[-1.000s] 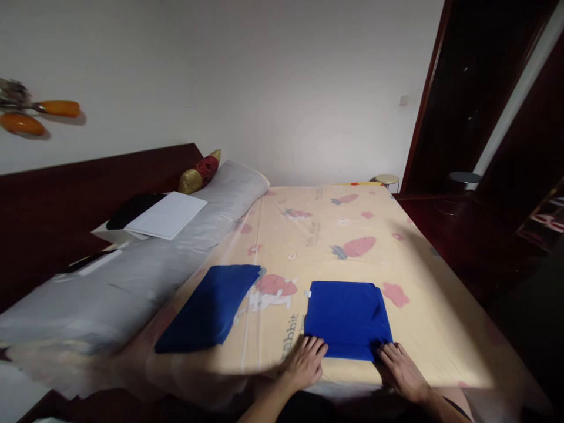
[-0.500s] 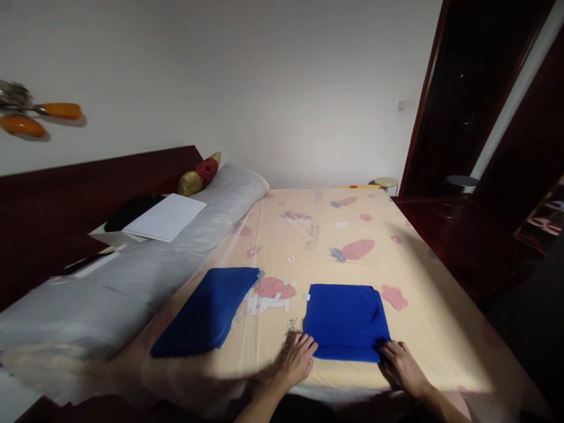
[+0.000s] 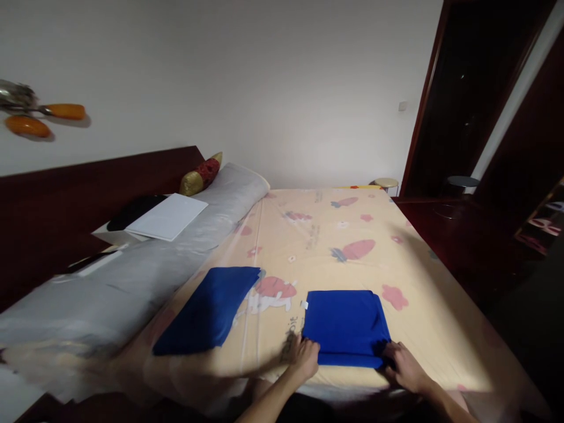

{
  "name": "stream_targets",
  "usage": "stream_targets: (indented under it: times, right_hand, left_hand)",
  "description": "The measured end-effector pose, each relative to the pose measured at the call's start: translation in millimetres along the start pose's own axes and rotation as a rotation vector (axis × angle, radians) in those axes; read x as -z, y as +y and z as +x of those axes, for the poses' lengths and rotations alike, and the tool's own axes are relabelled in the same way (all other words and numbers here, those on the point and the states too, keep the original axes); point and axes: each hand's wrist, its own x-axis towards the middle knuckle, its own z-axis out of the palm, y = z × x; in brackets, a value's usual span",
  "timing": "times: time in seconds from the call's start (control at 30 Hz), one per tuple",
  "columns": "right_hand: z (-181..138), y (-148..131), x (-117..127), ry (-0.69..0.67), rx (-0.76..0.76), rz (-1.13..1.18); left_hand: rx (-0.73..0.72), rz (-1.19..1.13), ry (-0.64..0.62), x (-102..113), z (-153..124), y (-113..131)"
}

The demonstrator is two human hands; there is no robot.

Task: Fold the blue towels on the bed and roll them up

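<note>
So the folded blue cloth (image 3: 346, 323) is lying flat on the cream bed sheet (image 3: 304, 264), right by the bed's near edge, with a little white tag (image 3: 304, 305) poking out its left side. The person's left hand (image 3: 305, 357) has its fingers bunched and clamped on the cloth's near left corner, and the right hand (image 3: 402, 364) is pinching the near right one. Left of that cloth, well apart, I see a second blue cloth (image 3: 209, 311). Farther left of it there's a long grey pillow (image 3: 145, 282), plus a red-and-gold cushion (image 3: 201, 175) way beyond.
</note>
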Motion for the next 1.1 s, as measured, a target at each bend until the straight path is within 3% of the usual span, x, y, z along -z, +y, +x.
stream_targets:
  times: [0.2, 0.37, 0.5, 0.6, 0.73, 0.87, 0.97, 1.1]
  right_hand:
    - [1.4, 5.9, -9.7, 0.013, -0.037, -0.029]
    - [9.6, 2.8, -28.8, 0.198, -0.026, -0.233]
    - [13.1, 8.0, -37.6, 0.066, 0.061, -0.212]
    - [9.0, 22.1, -33.5, -0.015, -0.007, -0.157]
    - [2.4, 38.3, -21.6, 0.013, -0.129, -0.167]
    - [3.8, 32.6, -15.8, 0.070, -0.124, -0.195]
    - [9.0, 21.1, -16.8, 0.070, -0.050, -0.156]
    - [12.3, 17.0, -19.0, -0.060, -0.003, -0.079]
  left_hand:
    - [0.009, 0.011, -0.011, 4.3, -1.5, 0.6]
    - [-0.056, -0.007, 0.021, 4.1, -0.7, 10.8]
    - [-0.338, -0.073, 0.015, 6.9, -5.9, 19.8]
    - [-0.516, -0.139, 0.013, 11.0, -14.6, 14.8]
    - [-0.496, -0.119, 0.060, 13.5, -22.2, -8.2]
    - [-0.461, -0.035, 0.142, 8.4, -21.7, -26.2]
    - [-0.427, 0.019, 0.178, 2.3, -19.4, -25.3]
    - [-0.385, 0.038, 0.115, -3.8, -16.5, -15.6]
